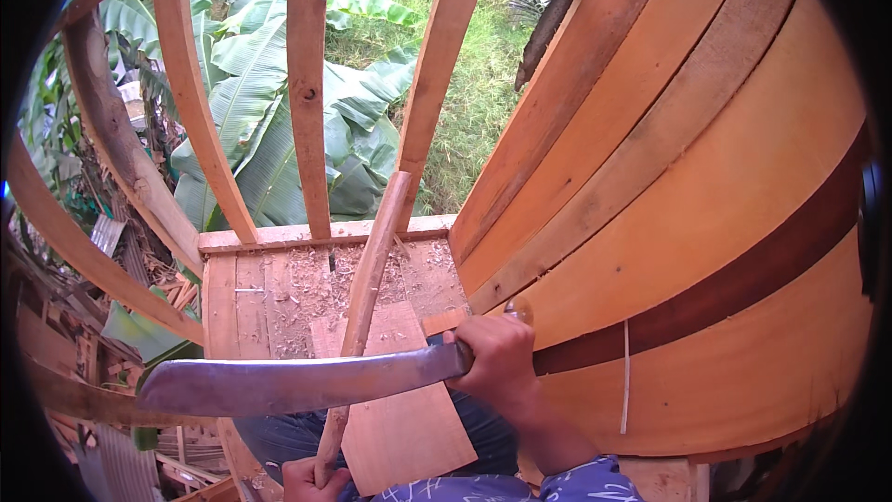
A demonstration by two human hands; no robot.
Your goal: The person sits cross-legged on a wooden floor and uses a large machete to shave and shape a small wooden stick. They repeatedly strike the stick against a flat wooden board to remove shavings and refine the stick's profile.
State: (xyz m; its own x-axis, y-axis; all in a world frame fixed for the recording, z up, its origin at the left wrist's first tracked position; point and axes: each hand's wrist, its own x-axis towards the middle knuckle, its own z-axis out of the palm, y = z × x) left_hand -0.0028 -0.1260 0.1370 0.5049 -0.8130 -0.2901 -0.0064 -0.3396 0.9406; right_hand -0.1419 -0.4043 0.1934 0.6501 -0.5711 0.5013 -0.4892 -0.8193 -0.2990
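My right hand [500, 361] is closed around the handle of a machete [269, 387]. Its broad, slightly curved blade reaches leftward and crosses over a peeled wooden stick [370, 274]. Whether the blade touches the wood I cannot tell. At the lower edge, my left hand [314, 480] grips the near end of that stick, which slants up and away from me. A flat piece of board [409, 437] lies across my lap, beneath the blade and beside the stick.
Wood shavings [302, 293] litter the plank floor [251, 325] ahead. Upright wooden slats [307, 93] stand beyond a low rail [362, 231]. A plank wall [706, 195] curves up on my right, near the machete handle. Banana leaves [260, 102] and grass [465, 121] show outside.
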